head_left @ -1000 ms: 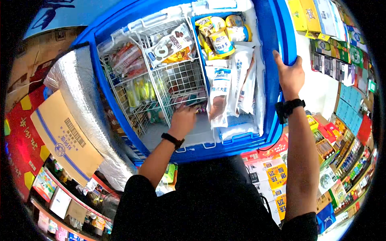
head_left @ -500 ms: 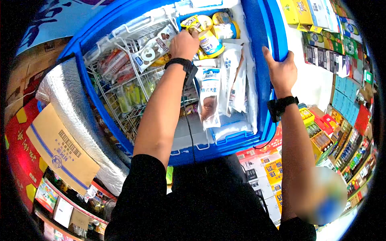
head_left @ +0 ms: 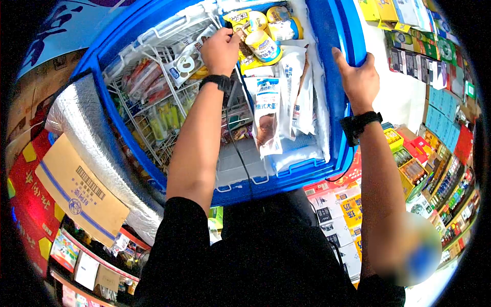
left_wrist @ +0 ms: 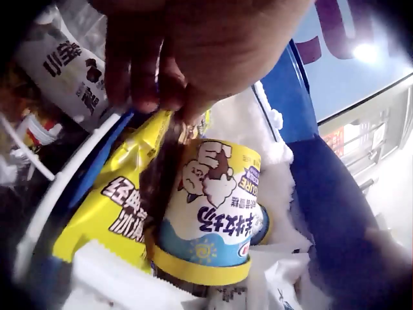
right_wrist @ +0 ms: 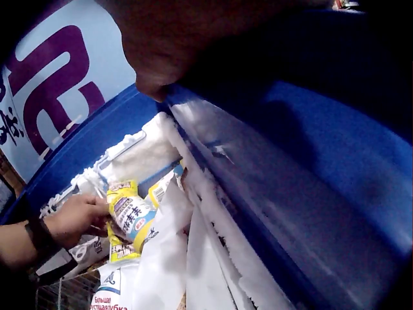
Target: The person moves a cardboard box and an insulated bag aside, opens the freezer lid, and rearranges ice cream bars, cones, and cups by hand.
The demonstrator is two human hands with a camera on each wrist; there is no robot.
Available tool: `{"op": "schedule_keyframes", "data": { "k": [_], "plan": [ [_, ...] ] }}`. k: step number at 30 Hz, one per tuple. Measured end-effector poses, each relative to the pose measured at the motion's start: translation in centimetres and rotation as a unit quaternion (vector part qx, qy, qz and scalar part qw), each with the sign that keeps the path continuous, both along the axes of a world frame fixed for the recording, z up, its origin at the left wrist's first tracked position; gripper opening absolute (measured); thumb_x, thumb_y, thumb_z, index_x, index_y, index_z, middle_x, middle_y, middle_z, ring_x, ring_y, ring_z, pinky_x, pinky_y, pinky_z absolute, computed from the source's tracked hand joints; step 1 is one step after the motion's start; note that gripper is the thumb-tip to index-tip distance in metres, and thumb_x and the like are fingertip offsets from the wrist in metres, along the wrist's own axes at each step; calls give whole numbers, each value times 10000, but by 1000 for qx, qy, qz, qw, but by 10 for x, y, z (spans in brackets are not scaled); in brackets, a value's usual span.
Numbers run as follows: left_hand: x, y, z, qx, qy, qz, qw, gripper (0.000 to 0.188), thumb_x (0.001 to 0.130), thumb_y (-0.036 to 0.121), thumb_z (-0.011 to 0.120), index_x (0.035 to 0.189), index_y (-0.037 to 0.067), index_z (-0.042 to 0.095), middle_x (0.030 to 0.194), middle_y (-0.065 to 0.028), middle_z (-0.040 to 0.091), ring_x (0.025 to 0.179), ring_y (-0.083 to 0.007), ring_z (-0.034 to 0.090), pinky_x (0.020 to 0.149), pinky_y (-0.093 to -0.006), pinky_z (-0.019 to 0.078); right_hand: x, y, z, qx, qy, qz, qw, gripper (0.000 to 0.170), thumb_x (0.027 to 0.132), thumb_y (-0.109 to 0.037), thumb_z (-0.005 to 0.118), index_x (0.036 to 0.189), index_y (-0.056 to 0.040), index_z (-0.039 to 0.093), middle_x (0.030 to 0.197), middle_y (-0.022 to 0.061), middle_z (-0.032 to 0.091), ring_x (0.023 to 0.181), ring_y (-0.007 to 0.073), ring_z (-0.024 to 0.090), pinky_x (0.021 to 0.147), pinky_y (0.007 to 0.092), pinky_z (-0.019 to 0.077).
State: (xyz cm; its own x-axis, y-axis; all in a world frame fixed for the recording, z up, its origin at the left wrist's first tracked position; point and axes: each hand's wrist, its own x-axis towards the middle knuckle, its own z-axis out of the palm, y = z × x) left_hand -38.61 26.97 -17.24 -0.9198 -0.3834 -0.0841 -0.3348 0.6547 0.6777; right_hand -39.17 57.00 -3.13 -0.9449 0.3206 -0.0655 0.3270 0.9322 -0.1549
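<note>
My left hand [head_left: 221, 52] is inside the blue chest freezer [head_left: 341, 51], at the top of a yellow ice cream packet [left_wrist: 132, 187]. In the left wrist view, fingertips and thumb pinch the packet's upper end. Right beside it lies an ice cream tub [left_wrist: 213, 200] with a cow drawing and a yellow rim. On the freezer's right side, my right hand [head_left: 360, 84] grips the blue edge; its fingertips are partly hidden in the right wrist view. White ice cream bags [head_left: 267, 115] lie nearer me. A panda-print ice cream packet [head_left: 185, 66] sits left of my left hand.
White wire baskets [head_left: 176, 100] divide the freezer's left half, with red and yellow-green packets inside. Frost coats the inner wall [head_left: 319, 117]. To the left are a silver insulating cover [head_left: 84, 117] and a cardboard box [head_left: 82, 189]. Stacked cartons [head_left: 440, 107] stand at right.
My left hand has moved from the lower basket up to the yellow packet beside the tubs, and its fingers now pinch it. My right hand stays on the freezer edge.
</note>
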Motion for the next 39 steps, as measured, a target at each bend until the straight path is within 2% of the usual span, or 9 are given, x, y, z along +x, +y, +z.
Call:
{"op": "schedule_keyframes", "data": {
  "k": [4,10,12,17,20,24,26,32,39],
  "plan": [
    [18,7,13,81,187,62,977,195,873,233,818,946,74,730,766,-89,718,672,-290,688,643,-416,534,0,-1,0,-7,-10,-9,1000,888,749,-794,723,1132,1,628,986,231,752,936,417,741,845,498,577],
    [43,-20,62,-20,373,32,927,177,928,85,756,1018,11,623,1149,-157,635,1064,-309,621,919,-418,511,0,4,-3,0,-5,0,1000,901,754,-798,717,1163,-1,627,988,229,755,944,414,743,846,495,579],
    [70,-27,73,187,331,72,922,186,998,109,689,1098,-3,581,1162,-159,637,1063,-241,624,930,-372,508,1,3,-5,-2,-7,3,1000,905,752,-801,717,1168,-1,627,987,229,756,943,411,744,843,493,580],
    [158,-66,121,199,3,-58,978,182,1046,180,618,1132,27,569,990,-72,634,888,-139,635,778,-323,520,1,1,-1,-3,-3,4,1000,896,750,-799,721,1153,-4,630,987,228,757,943,406,746,839,491,582],
    [192,-64,159,247,-319,-124,906,175,1064,210,575,1159,67,540,943,-97,620,852,-185,621,781,-352,512,0,1,2,-17,-14,-2,1000,901,748,-799,723,1156,0,631,989,229,758,945,408,746,843,491,582],
    [255,-62,80,178,-292,-294,893,235,1048,233,579,1192,54,531,1048,-234,667,952,-426,683,807,-501,532,1,-1,2,-2,-15,-3,1000,919,745,-802,723,1173,6,631,998,235,756,955,413,744,853,494,579],
    [262,-41,46,93,-375,-300,873,217,1025,202,568,1173,44,545,1126,-248,668,985,-419,687,834,-523,538,0,1,-1,3,-4,-3,1000,927,745,-804,721,1182,9,630,1004,237,756,960,415,743,858,495,577],
    [283,-7,-92,-147,-212,-379,888,521,950,222,629,1433,74,499,1385,-244,602,1254,-429,596,1040,-543,498,0,1,0,-5,-15,4,1000,934,746,-809,716,1176,16,630,1009,240,755,963,421,741,863,494,575],
    [292,4,-103,-174,-267,-306,897,636,904,284,714,1448,20,518,1533,-206,473,1437,-384,421,1198,-513,337,-2,5,-4,-2,1,21,1000,930,751,-812,709,1152,23,636,984,248,754,953,422,742,853,493,574]
  ]
}}
